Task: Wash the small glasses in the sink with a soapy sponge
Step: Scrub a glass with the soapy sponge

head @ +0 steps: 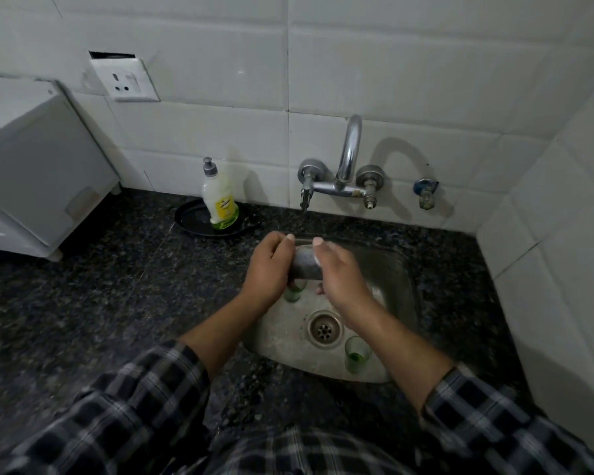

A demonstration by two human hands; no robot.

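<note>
Both hands are over the back of the steel sink [396, 269]. My left hand [268, 269] and my right hand [340, 272] grip the two ends of a dark grey sponge [304, 264] between them, thumbs on top. Under the hands, a small green-tinted glass [294, 293] stands on the sink floor, partly hidden. A second small glass [357, 354] with a green bottom stands upright at the front right of the sink, beside the drain [324, 329].
A chrome wall tap [348, 159] arches over the sink, with no water visibly running. A dish soap bottle [220, 198] stands on a black tray [192, 217] to the left. A white appliance [31, 166] fills the far left of the dark granite counter [117, 286].
</note>
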